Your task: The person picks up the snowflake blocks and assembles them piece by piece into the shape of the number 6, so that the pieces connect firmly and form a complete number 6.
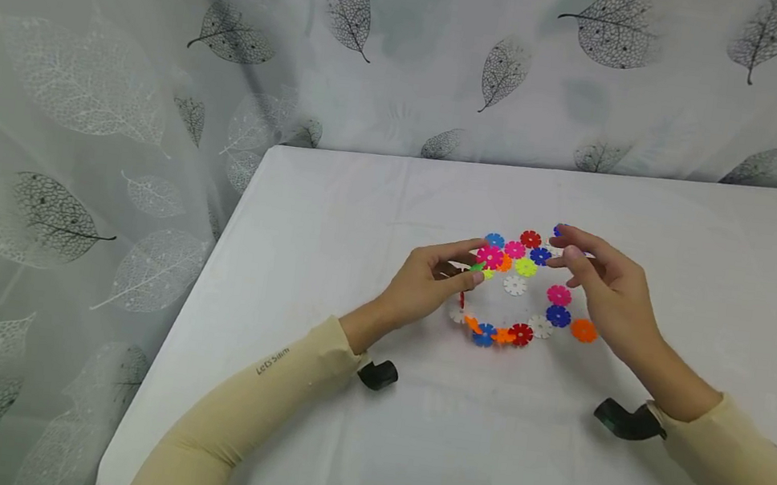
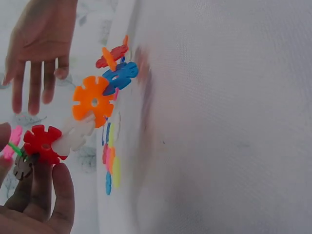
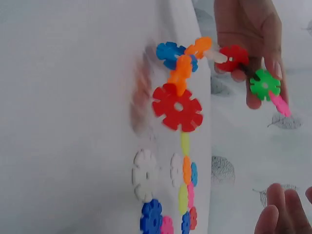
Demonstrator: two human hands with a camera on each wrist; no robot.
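My left hand (image 1: 428,276) pinches one end of a curved chain of slotted plastic flower discs, at a green disc (image 3: 265,85) with a pink disc (image 1: 490,256) at the tip. From there the chain runs through a red disc (image 2: 45,144), a white disc (image 2: 74,135), an orange disc (image 2: 94,102) and a blue disc (image 1: 484,334) to a red disc (image 3: 177,107). My right hand (image 1: 611,290) hovers over the loose discs with fingers spread and slightly bent, holding nothing. Near it lie a blue disc (image 1: 558,316) and an orange disc (image 1: 584,330).
Several loose discs lie on the white table (image 1: 334,211) behind the chain, among them a yellow disc (image 1: 525,267) and a white disc (image 1: 515,285). Black wrist mounts (image 1: 378,375) stick out below both forearms. A leaf-patterned curtain (image 1: 412,51) hangs behind the table.
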